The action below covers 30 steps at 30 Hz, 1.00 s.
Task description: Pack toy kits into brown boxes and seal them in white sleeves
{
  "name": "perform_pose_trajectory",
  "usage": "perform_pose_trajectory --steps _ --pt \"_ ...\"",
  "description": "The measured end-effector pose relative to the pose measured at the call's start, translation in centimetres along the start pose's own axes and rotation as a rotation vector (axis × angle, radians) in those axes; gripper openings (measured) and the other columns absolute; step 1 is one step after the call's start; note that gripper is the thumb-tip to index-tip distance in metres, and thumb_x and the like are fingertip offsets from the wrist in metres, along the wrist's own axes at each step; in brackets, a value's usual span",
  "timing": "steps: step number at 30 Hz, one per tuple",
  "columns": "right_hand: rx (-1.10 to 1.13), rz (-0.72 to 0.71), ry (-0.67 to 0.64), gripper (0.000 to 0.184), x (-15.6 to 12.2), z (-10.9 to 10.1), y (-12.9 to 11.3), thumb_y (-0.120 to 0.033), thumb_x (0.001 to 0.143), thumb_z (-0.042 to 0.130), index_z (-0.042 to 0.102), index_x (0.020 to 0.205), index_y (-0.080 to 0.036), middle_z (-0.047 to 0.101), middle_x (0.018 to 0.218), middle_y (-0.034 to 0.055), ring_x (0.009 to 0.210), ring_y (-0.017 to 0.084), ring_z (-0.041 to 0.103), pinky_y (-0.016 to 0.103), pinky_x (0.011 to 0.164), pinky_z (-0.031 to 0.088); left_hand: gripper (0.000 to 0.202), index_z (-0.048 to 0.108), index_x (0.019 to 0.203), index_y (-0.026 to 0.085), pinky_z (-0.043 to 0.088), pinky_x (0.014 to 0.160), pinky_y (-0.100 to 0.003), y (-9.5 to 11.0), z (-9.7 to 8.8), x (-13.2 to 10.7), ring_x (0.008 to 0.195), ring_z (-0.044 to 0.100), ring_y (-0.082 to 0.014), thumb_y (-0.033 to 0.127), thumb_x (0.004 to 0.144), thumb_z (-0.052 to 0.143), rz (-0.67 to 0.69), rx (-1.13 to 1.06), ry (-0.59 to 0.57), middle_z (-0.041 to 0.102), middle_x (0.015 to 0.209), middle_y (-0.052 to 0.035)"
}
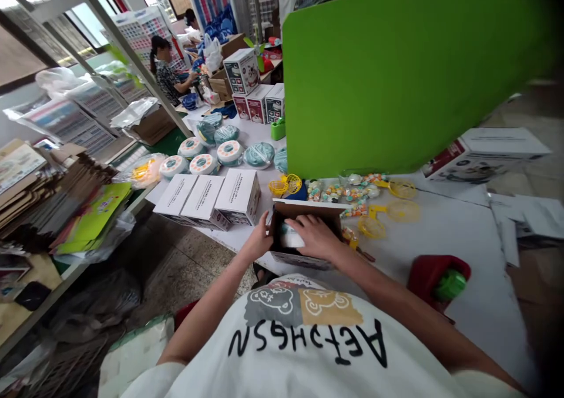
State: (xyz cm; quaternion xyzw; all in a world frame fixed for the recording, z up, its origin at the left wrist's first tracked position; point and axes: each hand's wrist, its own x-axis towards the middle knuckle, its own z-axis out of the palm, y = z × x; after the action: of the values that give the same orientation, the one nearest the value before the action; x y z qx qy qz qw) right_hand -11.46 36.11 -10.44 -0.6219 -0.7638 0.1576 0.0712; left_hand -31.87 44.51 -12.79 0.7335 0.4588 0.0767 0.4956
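On the tabletop, an open box (likely light, stiff card, best held by opposite walls) had the left hand at one side, grip unclear, the right hand spread inside.

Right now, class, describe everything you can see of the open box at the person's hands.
The open box looks like cardboard, brown inside, with a white-edged flap raised along its far side and unreadable print on its near face. It sits opening upward at the near edge of the white table. The left hand touches its left side; the right hand reaches inside, over a white item.
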Motion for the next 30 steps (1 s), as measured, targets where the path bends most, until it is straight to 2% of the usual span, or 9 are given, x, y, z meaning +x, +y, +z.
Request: perform_pose_trajectory --steps 3,7,11,14,17,22,24,26,30 --pt "0.012 0.017 -0.001 0.063 0.5 0.7 -0.6 -0.009 0.077 0.063 0.051 0.139 -0.013 0.056 0.128 0.0187 0.119 0.034 0.052 0.054 0.106 0.039 0.091 0.015 0.156 0.014 0.051 0.097 -0.041 0.1 0.6 -0.9 0.108 0.063 -0.0221 0.002 0.069 0.043 0.048 0.022 0.075 0.059 0.133 -0.0157" --pt "0.123 -0.006 0.042 0.045 -2.5 -1.9 -0.3 -0.009 0.088 0.047 0.056 0.131 -0.016 0.062 0.127 0.0106 0.116 0.024 0.057 0.042 0.104 0.045 0.079 0.038 0.147 0.017 0.043 0.110 -0.043 0.6 1.2 -1.6 0.134 0.047 -0.0247 -0.001 0.070 0.042 0.148 0.143 0.143 0.042 0.150 -0.0147" --pt "0.504 0.094 0.460 0.026 -7.4 -3.4 3.9 -0.017 0.089 0.041 0.066 0.091 -0.021 0.069 0.090 0.0029 0.084 0.016 0.064 0.030 0.079 0.052 0.055 0.053 0.135 0.016 0.041 0.111 -0.048 2.2 1.4 -2.1 0.141 0.038 -0.0308 0.004 0.082 0.045 0.222 0.356 0.171 0.021 0.158 -0.0180" --pt "0.552 0.474 0.679 0.020 -9.3 -0.5 9.1 -0.024 0.082 0.046 0.065 0.083 -0.019 0.069 0.086 0.0042 0.083 0.019 0.065 0.034 0.082 0.052 0.050 0.056 0.132 0.019 0.031 0.119 -0.050 3.3 1.5 -1.8 0.149 0.021 -0.0327 0.008 0.083 0.052 0.345 0.446 0.206 0.020 0.158 -0.0134" --pt "0.487 0.707 0.516 0.032 -8.7 4.3 13.4 -0.023 0.078 0.045 0.067 0.099 -0.014 0.071 0.101 0.0106 0.094 0.022 0.065 0.039 0.090 0.051 0.047 0.058 0.128 0.019 0.026 0.121 -0.051 3.9 1.7 -1.3 0.151 0.013 -0.0332 0.008 0.083 0.055 0.368 0.475 0.223 0.021 0.157 -0.0133" --pt "0.238 0.633 0.088 0.055 -5.9 10.5 15.5 -0.026 0.083 0.053 0.052 0.135 -0.008 0.058 0.133 0.0197 0.121 0.029 0.056 0.040 0.101 0.044 0.057 0.047 0.140 0.015 0.039 0.113 -0.046 4.6 1.2 -2.4 0.145 0.031 -0.0356 0.012 0.085 0.059 0.183 0.527 0.161 0.018 0.158 -0.0214" --pt "0.194 0.648 0.032 0.058 -5.2 11.7 15.6 -0.025 0.082 0.055 0.050 0.137 -0.008 0.057 0.131 0.0233 0.117 0.034 0.057 0.047 0.096 0.045 0.060 0.042 0.145 0.017 0.047 0.104 -0.045 5.2 0.8 -3.3 0.134 0.048 -0.0353 0.016 0.087 0.059 0.071 0.618 0.119 0.026 0.156 -0.0222" --pt "0.164 0.662 0.000 0.056 -4.9 12.3 15.7 -0.026 0.084 0.052 0.050 0.137 -0.009 0.058 0.130 0.0247 0.115 0.038 0.058 0.051 0.093 0.045 0.059 0.041 0.147 0.020 0.053 0.092 -0.043 6.0 0.3 -4.0 0.117 0.060 -0.0334 0.019 0.090 0.056 -0.009 0.718 0.111 0.047 0.143 -0.0196" --pt "0.140 0.678 -0.045 0.045 -4.8 11.9 16.4 -0.031 0.089 0.042 0.058 0.125 -0.009 0.061 0.120 0.0250 0.111 0.037 0.059 0.049 0.091 0.045 0.050 0.049 0.142 0.021 0.054 0.081 -0.039 7.2 -0.4 -4.5 0.099 0.067 -0.0309 0.023 0.092 0.053 -0.045 0.779 0.124 0.067 0.113 -0.0142"
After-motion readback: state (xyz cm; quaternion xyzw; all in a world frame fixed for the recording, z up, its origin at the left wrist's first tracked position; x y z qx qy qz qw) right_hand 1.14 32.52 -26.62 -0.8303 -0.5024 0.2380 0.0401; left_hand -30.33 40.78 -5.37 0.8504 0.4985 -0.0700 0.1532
